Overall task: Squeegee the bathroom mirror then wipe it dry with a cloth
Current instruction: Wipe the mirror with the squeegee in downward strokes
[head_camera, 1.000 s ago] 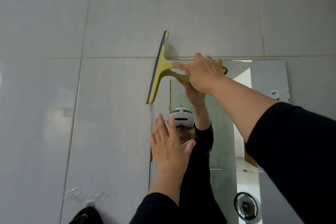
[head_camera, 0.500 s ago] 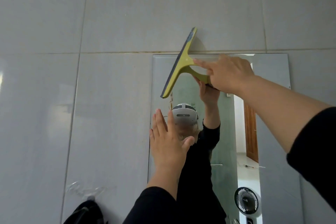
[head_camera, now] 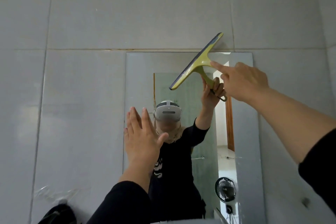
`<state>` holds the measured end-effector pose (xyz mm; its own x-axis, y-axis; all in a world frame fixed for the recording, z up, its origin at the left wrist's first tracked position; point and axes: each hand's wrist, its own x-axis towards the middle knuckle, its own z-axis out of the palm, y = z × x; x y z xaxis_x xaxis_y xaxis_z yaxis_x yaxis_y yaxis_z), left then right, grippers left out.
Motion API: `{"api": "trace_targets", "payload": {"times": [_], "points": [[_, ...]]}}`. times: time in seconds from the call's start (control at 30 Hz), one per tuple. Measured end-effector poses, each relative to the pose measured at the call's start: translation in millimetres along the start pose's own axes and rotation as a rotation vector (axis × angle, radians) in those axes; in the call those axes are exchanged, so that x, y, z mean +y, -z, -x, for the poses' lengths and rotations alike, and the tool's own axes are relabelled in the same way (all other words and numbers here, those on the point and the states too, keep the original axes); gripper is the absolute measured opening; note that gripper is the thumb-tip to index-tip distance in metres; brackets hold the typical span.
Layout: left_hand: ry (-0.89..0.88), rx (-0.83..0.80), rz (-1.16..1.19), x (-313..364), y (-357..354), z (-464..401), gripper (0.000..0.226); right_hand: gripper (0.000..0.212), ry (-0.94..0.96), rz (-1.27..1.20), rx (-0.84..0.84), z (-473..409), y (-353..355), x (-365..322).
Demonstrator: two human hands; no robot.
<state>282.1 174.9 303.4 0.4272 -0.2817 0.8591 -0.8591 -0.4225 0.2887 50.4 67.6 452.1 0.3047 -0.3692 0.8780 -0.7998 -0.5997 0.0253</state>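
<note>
- My right hand (head_camera: 243, 82) grips the handle of the yellow-green squeegee (head_camera: 197, 62), index finger stretched along its neck.
- The blade runs diagonally, its upper end past the top edge of the mirror (head_camera: 138, 85) onto the grey wall tiles (head_camera: 91, 14), the rest over the glass.
- My left hand (head_camera: 141, 139) is spread open with fingers together, palm towards the mirror's left edge.

A home bathroom, tiled floor to ceiling

Large glossy grey wall tiles (head_camera: 81, 14) surround a frameless mirror (head_camera: 138, 82), whose reflection shows a frosted glass partition (head_camera: 183, 89), a wooden door (head_camera: 229, 123) and a small fan (head_camera: 225, 189)
</note>
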Motion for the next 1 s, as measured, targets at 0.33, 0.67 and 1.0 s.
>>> {"api": "trace_targets", "payload": {"times": [0.33, 0.67, 1.0], "points": [[-0.022, 0.051, 0.038, -4, -7, -1, 0.101, 0.048, -0.175, -0.152, 0.054, 20, -19, 32], [-0.019, 0.055, 0.035, -6, -9, -2, 0.101, 0.050, -0.454, -0.422, 0.061, 54, -38, 12], [-0.038, 0.064, 0.057, -11, 3, 5, 0.094, 0.052, -0.534, -0.696, 0.082, 77, -57, -84]]}}
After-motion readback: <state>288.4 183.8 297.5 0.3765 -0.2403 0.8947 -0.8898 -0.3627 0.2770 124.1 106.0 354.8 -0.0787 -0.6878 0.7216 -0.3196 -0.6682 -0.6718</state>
